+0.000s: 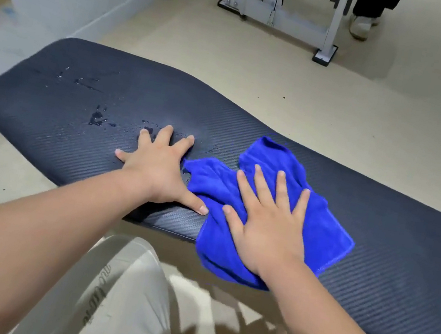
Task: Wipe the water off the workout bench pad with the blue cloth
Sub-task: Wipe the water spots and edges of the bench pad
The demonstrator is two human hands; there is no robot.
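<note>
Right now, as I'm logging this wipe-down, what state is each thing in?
bench pad: wet on its left part, droplets showing
water: beads and small puddles, unwiped
blue cloth: crumpled, lying on the pad
left hand: open, fingers spread on bare pad
right hand: open, flat on the cloth

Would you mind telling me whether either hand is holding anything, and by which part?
Nothing is gripped. The right hand presses flat on the middle of the blue cloth, fingers straight; the left hand rests open on the bench pad.
</note>
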